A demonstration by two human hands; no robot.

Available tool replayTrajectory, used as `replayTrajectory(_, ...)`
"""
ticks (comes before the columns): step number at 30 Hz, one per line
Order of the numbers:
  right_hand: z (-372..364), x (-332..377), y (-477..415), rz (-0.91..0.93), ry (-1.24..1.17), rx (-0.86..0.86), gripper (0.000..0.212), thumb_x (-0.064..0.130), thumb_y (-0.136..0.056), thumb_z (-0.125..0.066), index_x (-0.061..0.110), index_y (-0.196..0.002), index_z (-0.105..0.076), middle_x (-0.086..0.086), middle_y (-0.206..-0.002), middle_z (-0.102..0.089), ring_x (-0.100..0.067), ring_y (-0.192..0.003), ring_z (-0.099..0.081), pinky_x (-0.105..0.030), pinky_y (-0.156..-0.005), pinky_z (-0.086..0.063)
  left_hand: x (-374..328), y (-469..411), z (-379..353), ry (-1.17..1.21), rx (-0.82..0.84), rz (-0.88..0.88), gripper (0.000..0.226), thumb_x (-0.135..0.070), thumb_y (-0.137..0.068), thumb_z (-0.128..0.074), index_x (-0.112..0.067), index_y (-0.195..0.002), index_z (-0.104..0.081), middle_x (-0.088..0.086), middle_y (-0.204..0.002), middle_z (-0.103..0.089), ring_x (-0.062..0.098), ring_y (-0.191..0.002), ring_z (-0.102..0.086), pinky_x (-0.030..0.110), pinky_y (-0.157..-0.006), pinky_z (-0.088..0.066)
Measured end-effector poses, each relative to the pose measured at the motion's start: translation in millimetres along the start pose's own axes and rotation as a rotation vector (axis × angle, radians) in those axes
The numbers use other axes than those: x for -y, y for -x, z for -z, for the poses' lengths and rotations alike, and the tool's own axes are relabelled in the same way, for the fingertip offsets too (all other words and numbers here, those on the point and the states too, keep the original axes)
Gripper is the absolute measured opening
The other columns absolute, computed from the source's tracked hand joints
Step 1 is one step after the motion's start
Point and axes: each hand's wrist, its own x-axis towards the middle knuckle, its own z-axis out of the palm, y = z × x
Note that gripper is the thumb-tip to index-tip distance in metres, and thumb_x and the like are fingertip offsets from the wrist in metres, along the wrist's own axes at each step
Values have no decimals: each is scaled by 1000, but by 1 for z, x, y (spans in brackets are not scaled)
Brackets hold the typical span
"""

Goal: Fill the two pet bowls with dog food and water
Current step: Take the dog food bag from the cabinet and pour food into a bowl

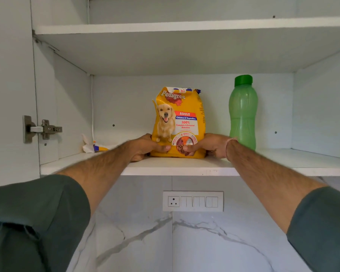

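A yellow dog food bag (180, 118) with a dog printed on it stands upright on the lower shelf (283, 163) of an open white cabinet. Its torn top is open. My left hand (145, 147) grips the bag's lower left side, thumb across the front. My right hand (210, 146) grips the lower right side the same way. A green water bottle (242, 112) with a green cap stands upright just right of the bag, behind my right wrist. The pet bowls are out of view.
A torn scrap of packaging (92, 147) lies at the shelf's left back corner. The cabinet door hinge (43, 129) is at the left. An upper shelf (185, 28) sits above. Below the cabinet is a marble wall with a switch panel (192, 201).
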Motion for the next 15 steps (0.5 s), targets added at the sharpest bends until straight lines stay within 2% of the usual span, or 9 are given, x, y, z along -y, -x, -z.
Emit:
replayTrajectory(3, -1, -1, 23, 41, -49, 28, 58, 29, -68, -92, 21, -121, -72, 1, -120, -75, -20, -115, -63, -30, -80, -51, -1, 16, 3, 32, 43, -20, 92, -20, -52, -96, -10, -137, -61, 10, -127, -73, 29, -121, -67, 45, -111, -49)
replayTrajectory(6, -6, 0, 41, 83, -106, 45, 59, 30, -73, -90, 25, -127, -66, 2, -122, -73, -18, -110, -65, -31, -82, -54, -2, 29, 5, 58, 33, -13, 73, -7, -70, -86, -7, -138, -60, 11, -128, -72, 28, -121, -67, 39, -106, -52)
replayTrajectory(7, -8, 1, 45, 94, -118, 44, 67, 34, -69, -92, 25, -129, -64, 1, -123, -73, -20, -111, -67, -34, -86, -56, -3, 34, 4, 54, 17, -14, 65, -3, -76, -82, -6, -137, -60, 11, -128, -72, 27, -120, -67, 35, -100, -54)
replayTrajectory(9, -13, 3, 53, 112, -105, 31, 98, 48, -45, -101, 25, -133, -62, 1, -124, -73, -24, -115, -68, -43, -98, -57, -6, 45, 1, 23, -32, -19, 51, 2, -86, -74, -6, -134, -60, 10, -129, -71, 25, -117, -66, 30, -91, -53)
replayTrajectory(11, -16, 3, 54, 131, -115, 40, 120, 57, -24, -103, 24, -133, -63, 1, -122, -75, -26, -115, -70, -46, -100, -57, -9, 58, -2, 11, -51, -22, 39, 4, -90, -68, -8, -126, -64, 9, -125, -73, 24, -116, -65, 31, -97, -51)
replayTrajectory(15, -23, 7, 70, 153, -155, 33, 126, 57, -18, -102, 21, -132, -64, -1, -116, -77, -25, -107, -74, -46, -92, -61, -13, 84, -2, 34, -81, -28, 28, 4, -89, -66, -16, -109, -66, 4, -115, -73, 26, -120, -61, 40, -111, -45)
